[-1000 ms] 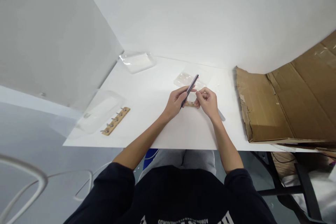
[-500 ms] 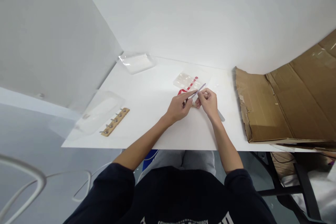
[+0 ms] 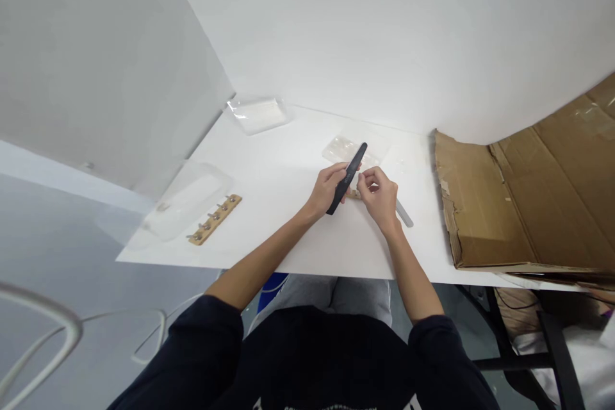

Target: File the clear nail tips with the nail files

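My left hand (image 3: 327, 189) is closed around a black nail file (image 3: 346, 179) with small pale lettering, its broad face up and its far end pointing away to the right. Close beside it, my right hand (image 3: 379, 195) has thumb and fingertips pinched together. Something small and pale seems to be in that pinch, too small to name. Between the hands, a wooden piece (image 3: 354, 194) shows in part on the table. A grey flat strip (image 3: 404, 214) lies by my right wrist, partly hidden. Behind the hands is a clear plastic sheet (image 3: 336, 148) with small pale shapes.
A wooden bar (image 3: 215, 220) with several metal pegs lies at the left of the white table (image 3: 269, 218). Clear plastic packages (image 3: 262, 115) lie at the back left and along the left edge. An open cardboard box (image 3: 490, 205) stands at the right. White walls enclose the back and left.
The nail file has turned from edge-on to showing its broad black face. My left fingers have curled from stretched out to around it. The red-marked strip behind is now mostly out of sight.
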`<state>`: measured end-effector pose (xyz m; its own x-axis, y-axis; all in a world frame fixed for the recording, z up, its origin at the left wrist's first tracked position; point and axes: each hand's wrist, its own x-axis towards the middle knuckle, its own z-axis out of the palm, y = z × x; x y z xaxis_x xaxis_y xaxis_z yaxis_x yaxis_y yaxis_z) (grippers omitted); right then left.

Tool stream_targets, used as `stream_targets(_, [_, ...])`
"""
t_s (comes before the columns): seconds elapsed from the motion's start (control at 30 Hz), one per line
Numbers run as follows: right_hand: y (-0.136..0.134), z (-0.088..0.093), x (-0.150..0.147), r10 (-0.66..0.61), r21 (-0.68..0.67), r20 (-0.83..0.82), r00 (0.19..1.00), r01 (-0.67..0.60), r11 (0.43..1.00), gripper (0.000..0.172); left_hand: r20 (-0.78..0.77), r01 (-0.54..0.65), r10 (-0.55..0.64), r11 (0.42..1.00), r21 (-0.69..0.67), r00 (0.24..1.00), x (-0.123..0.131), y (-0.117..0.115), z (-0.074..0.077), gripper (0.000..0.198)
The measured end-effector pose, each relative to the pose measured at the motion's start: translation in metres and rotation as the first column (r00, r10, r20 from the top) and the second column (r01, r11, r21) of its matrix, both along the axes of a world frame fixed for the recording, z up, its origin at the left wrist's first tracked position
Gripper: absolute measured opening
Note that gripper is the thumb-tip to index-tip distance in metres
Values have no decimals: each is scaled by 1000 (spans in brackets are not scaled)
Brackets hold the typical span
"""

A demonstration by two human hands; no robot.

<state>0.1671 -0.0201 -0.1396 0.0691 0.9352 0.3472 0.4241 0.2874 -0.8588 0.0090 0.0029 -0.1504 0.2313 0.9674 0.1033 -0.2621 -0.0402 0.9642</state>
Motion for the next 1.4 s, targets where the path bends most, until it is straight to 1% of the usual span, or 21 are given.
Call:
stream_targets(0.17, [1,-2,-1,-13,22,-17,1000,14,1000,22,-11,13,-13,1000,28,1000,2,-1,-3,46])
stream_targets(0.3, [1,-2,-1,4,6,-49,999,-4,1000,22,-14,22,-21,999,35,1000,2,0,-4,48])
stream_targets(0.53, [4,-3,1,64,-68,-200,978,-79,995,29,-2,31,-31,1000,-2,1000,1,0,-5,50])
stream_targets(0.63, [5,-5,1,82,-79,-266,960,-107,991,31,15,38,-38,999,-32,999,2,1,-7,50])
stream_targets(0.77, [7,-5,0,97,-81,-336,937,-131,988,35,37,43,-41,998,-39,998,2,3,-9,53])
stream_targets(0.97, [8,-4,0,90,-84,-402,911,-135,987,40,87,51,-47,998,-36,995,2,3,-6,49])
stream_targets(1.13, [10,-4,3,73,-88,-442,894,-124,988,37,102,45,-40,998,-49,994,2,4,-7,43])
stream_targets(1.3, [13,-5,6,48,-86,-459,887,-98,991,37,106,44,-37,997,-65,994,2,4,-8,47])
stream_targets(1.4, [14,-7,6,55,-75,-459,887,-101,992,37,101,51,-44,996,-73,994,2,5,-10,49])
